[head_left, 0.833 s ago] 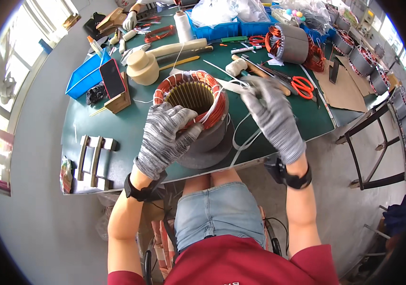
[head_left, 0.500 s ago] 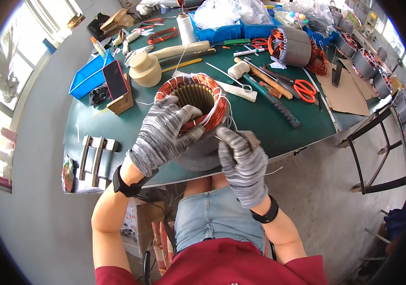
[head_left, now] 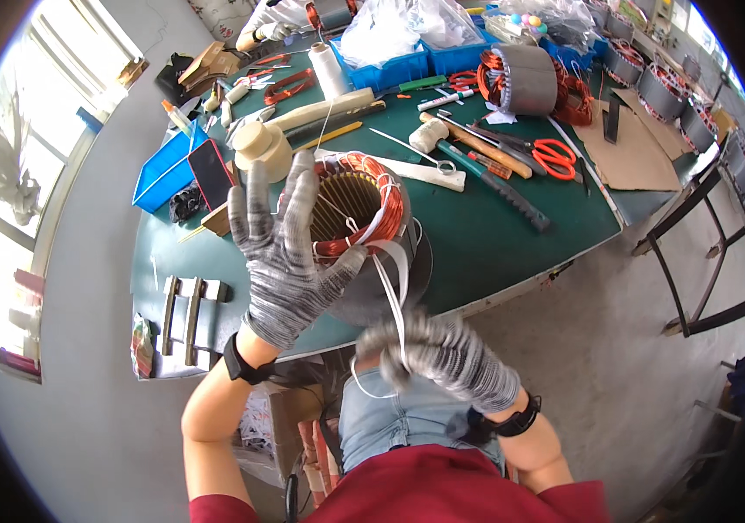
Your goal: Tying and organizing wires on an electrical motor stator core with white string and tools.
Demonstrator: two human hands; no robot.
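Two gloved hands: left hand (head_left: 290, 253) spread beside stator (head_left: 364, 231), right hand (head_left: 438, 349) gripping white cord (head_left: 394, 296) below.

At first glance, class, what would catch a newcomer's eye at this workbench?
The copper-wound motor stator at the near edge of the green table stands out most. Over it, the gloved left hand is spread open, while the gloved right hand pulls a white cord toward the lap. Orange-handled scissors lie farther right.
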